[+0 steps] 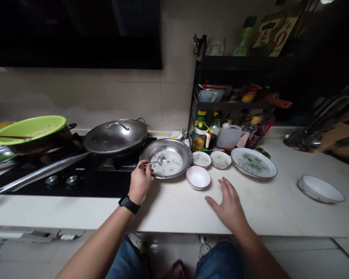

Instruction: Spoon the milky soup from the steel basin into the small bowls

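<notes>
Gripping a spoon in my left hand, I hold its head inside a steel bowl of milky liquid, which sits at the edge of the hob. My right hand lies open and wide, fingers spread on the counter, nearest a white bowl, with a plate farther right.

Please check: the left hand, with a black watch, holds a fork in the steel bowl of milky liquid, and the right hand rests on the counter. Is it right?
Not quite: the head view shows the left hand holding a spoon, not a fork, in the steel bowl. The rest stands.
</notes>
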{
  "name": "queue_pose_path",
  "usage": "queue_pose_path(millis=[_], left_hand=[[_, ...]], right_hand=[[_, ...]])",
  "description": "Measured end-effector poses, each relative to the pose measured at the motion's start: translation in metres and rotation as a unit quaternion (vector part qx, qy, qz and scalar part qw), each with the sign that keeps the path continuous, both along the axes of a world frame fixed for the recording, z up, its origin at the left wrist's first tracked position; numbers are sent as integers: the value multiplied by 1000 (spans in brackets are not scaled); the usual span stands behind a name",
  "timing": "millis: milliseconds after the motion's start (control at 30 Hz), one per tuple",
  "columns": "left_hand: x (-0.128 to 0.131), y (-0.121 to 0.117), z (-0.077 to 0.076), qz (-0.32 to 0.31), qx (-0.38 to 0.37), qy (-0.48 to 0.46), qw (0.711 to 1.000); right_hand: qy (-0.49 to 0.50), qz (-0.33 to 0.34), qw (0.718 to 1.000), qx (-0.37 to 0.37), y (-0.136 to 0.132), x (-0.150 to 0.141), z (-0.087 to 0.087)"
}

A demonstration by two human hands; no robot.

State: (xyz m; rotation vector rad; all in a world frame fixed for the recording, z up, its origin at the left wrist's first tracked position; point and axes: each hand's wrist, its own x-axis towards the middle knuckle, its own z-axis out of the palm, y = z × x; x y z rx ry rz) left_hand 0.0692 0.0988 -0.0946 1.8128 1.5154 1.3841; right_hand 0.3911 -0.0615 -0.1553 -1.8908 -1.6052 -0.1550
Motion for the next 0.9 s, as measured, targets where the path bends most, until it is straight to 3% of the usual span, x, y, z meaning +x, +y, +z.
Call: queue_pose_path(millis=[167, 333, 533, 900], left_hand=[[7, 0, -6, -39, -71, -148, 986], [8, 1, -4, -51, -126, -253, 958], [9, -5, 16, -63, -133, -299, 943], [29, -33, 50, -113, -137, -302, 937]], right_hand=[[-16, 6, 999, 48, -24, 1, -17], [-29, 14, 994, 102, -27, -1, -28], [2, 20, 993, 115, -20, 4, -33], [66, -7, 993, 98, 31, 41, -35]])
